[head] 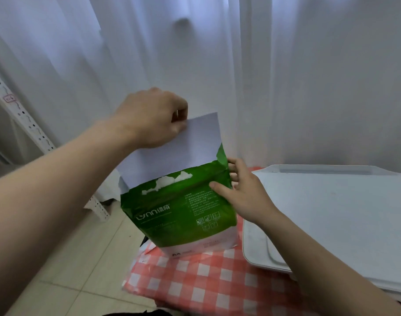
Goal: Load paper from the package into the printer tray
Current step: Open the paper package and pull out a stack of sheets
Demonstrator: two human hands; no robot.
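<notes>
Green paper package (183,213) is standing upright on its short end on the red-and-white checked cloth (208,283), torn open at the top. White paper (179,151) is sticking up out of the torn mouth, partly out, lower part hidden inside the wrapper. Left hand (151,119) is pinching the paper's upper left corner, thumb and fingers closed on the sheets. Right hand (245,190) is bracing the package's right edge, thumb lying on the printed front, fingers wrapping behind, so gripping the wrapper. White printer (331,215) is sitting just right of the package on the same surface, under the right forearm. White curtain (263,76) is hanging behind; tiled floor (81,258) showing at lower left.
</notes>
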